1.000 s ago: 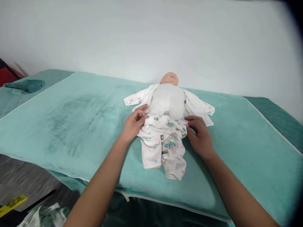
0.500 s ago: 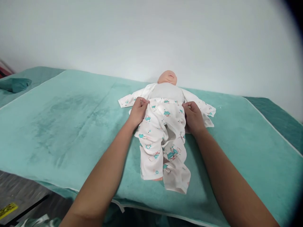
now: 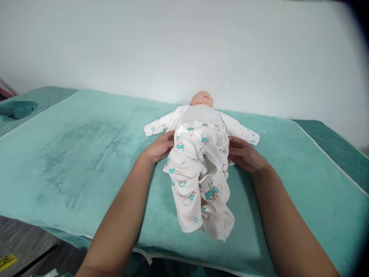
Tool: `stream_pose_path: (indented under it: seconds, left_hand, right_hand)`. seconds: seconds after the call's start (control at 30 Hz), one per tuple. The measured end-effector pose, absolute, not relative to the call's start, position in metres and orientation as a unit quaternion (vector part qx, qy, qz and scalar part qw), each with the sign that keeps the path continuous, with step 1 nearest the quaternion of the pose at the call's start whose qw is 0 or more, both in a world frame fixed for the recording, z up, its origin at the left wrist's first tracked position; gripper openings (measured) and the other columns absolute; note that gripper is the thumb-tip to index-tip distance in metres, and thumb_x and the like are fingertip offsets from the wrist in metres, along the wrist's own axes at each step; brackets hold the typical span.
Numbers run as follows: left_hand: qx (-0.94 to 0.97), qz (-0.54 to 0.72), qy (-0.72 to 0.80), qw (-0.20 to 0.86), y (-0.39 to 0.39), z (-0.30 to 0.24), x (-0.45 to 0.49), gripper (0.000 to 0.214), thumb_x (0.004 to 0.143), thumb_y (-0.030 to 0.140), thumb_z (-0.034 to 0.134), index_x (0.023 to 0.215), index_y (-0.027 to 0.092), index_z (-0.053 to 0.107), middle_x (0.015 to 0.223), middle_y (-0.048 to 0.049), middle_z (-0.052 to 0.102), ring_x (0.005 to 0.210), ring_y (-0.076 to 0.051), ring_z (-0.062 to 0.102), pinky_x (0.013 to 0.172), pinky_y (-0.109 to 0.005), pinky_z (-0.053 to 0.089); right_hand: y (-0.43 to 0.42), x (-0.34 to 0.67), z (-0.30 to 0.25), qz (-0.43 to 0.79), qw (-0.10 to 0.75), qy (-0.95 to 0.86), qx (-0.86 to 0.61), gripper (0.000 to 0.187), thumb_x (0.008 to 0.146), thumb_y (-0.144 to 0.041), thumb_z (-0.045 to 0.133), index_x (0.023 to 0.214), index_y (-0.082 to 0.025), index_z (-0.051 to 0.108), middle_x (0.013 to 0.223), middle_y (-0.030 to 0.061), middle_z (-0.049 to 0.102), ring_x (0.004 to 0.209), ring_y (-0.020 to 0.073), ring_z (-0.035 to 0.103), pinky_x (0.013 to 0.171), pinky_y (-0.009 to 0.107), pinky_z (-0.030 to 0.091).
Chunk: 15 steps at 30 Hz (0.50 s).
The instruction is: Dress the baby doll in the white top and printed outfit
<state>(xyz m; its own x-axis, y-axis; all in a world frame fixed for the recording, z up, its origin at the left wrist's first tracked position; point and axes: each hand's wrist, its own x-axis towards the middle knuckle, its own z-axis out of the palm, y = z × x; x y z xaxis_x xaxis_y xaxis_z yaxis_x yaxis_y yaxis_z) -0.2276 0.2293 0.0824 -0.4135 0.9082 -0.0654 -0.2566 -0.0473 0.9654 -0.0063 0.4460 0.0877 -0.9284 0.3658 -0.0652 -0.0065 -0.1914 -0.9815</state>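
A baby doll (image 3: 201, 99) lies on its back, its head near the wall. White printed baby pants (image 3: 187, 173) cover its legs and reach up over the waist. Its white long-sleeved shirt (image 3: 160, 124) is spread out at both arms, and the grey torso (image 3: 201, 114) shows between the front edges. My left hand (image 3: 162, 147) is closed around the pants at the left of the waist, fingertips tucked behind. On the opposite side, my right hand (image 3: 246, 154) grips the pants at the hip, its fingertips also hidden behind the cloth.
A pale green cover (image 3: 95, 161) lies over the table, with a darker green cloth (image 3: 337, 142) under its right end. At the far left is a rounded green bulge (image 3: 19, 109). The white wall (image 3: 184, 46) stands directly behind. A yellow floor marking (image 3: 8, 261) shows at the lower left.
Both hands have left the front waistband and moved down and outward to the sides of the hips, fingers reaching behind. The pants' lower legs have shifted slightly.
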Motion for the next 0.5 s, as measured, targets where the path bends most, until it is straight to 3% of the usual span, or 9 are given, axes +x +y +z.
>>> stream_pose_path:
  seconds: [0.27, 0.5]
  left_hand:
    - [0.261, 0.697, 0.51, 0.431, 0.233, 0.076, -0.223, 0.048, 0.063, 0.024, 0.083, 0.108, 0.015, 0.071, 0.099, -0.011, 0.077, 0.1, -0.033, 0.071, 0.09, -0.047, 0.057]
    - [0.243, 0.733, 0.528, 0.353, 0.243, 0.077, -0.216, 0.037, 0.069, 0.03, 0.078, 0.103, 0.019, 0.067, 0.089, -0.0042, 0.073, 0.09, -0.025, 0.07, 0.083, -0.039, 0.057]
  right_hand:
    - [0.441, -0.015, 0.074, 0.758, 0.163, -0.612, -0.153, 0.024, 0.073, -0.031, 0.082, 0.094, -0.026, 0.071, 0.097, 0.0015, 0.071, 0.088, 0.021, 0.066, 0.081, 0.036, 0.055]
    - [0.42, -0.033, 0.076, 0.671, 0.323, -0.627, -0.229, 0.017, 0.077, -0.034, 0.072, 0.08, -0.023, 0.061, 0.073, -0.002, 0.059, 0.064, 0.015, 0.053, 0.057, 0.028, 0.044]
